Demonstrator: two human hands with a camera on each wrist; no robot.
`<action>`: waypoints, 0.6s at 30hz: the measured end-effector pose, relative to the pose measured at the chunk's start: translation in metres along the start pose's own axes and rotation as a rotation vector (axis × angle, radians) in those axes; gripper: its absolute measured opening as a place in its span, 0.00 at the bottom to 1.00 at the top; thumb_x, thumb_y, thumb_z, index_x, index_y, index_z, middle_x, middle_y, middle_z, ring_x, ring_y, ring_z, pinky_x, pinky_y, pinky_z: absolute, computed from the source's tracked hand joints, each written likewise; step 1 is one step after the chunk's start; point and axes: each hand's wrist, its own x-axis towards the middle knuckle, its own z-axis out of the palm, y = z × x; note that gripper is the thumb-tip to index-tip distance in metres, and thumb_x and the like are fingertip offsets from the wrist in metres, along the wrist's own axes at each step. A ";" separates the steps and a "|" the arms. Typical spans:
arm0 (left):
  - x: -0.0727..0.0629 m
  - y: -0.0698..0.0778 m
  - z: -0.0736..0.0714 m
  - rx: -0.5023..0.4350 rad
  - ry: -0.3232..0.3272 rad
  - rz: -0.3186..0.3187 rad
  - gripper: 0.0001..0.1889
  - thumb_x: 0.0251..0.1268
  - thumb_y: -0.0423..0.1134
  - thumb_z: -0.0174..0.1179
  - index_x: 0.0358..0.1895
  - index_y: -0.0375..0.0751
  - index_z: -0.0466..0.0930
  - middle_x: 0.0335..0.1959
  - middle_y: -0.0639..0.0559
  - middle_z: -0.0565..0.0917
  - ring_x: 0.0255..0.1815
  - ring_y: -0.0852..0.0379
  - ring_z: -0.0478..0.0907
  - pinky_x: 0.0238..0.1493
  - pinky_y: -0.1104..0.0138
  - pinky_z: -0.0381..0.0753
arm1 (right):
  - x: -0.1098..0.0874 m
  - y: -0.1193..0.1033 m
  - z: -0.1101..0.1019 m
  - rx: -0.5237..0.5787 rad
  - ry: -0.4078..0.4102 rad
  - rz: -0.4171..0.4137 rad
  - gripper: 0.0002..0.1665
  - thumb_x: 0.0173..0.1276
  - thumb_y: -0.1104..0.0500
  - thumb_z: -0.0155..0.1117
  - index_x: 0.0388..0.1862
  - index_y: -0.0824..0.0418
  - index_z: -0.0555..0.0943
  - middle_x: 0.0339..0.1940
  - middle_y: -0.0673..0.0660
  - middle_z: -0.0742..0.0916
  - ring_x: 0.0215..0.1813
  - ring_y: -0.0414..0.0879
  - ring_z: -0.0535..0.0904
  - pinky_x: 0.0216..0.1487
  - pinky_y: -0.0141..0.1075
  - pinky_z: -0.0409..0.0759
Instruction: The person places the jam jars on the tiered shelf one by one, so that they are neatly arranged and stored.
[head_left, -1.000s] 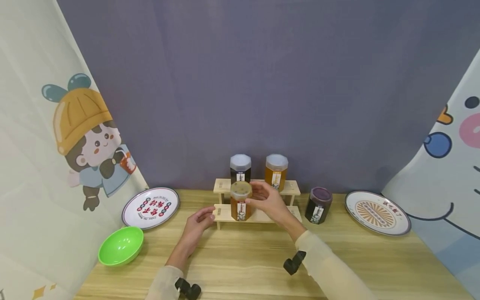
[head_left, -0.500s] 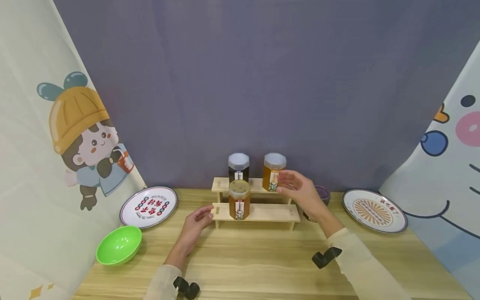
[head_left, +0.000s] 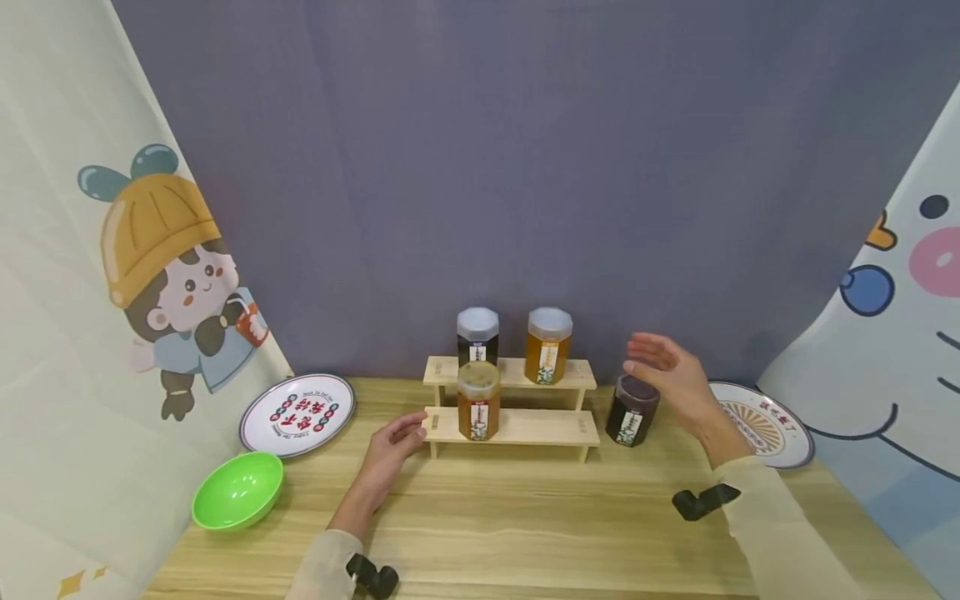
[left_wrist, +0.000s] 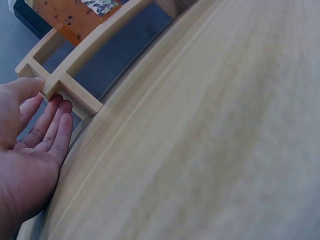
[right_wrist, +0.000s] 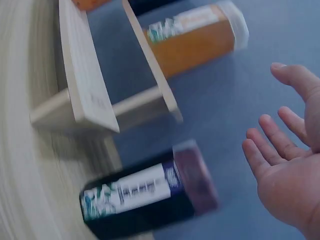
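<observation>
My left hand [head_left: 392, 450] is at the left end of a two-tier wooden stand [head_left: 540, 427], pinching the lower board's corner with the thumb above and fingers below, as the left wrist view shows. My right hand [head_left: 675, 383] is held with fingers spread above and to the right of a dark jar with a purple lid [head_left: 632, 410]. A gap separates that hand from the jar in the right wrist view. An amber jar with a yellowish lid [head_left: 478, 404] stands on the lower tier's left part. On the upper tier are a dark jar [head_left: 477, 333] and a golden jar [head_left: 548, 346], both white-lidded.
A white plate with red characters [head_left: 297, 414] and a green bowl [head_left: 238, 492] lie at the left. Another white plate [head_left: 787, 433] is at the right, partly behind my right forearm. A grey cloth [head_left: 525, 167] hangs behind the wooden table [head_left: 510, 533].
My right hand has left the amber jar on the lower tier and moved right, past the golden jar, to above the purple-lidded jar. My left hand has stayed at the stand.
</observation>
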 end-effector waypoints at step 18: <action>-0.001 0.001 0.000 0.009 0.004 -0.005 0.22 0.72 0.37 0.65 0.67 0.39 0.79 0.63 0.40 0.80 0.56 0.59 0.79 0.54 0.74 0.83 | -0.016 0.060 -0.033 -0.069 0.002 0.139 0.43 0.71 0.54 0.72 0.78 0.66 0.65 0.55 0.30 0.81 0.57 0.25 0.76 0.56 0.15 0.75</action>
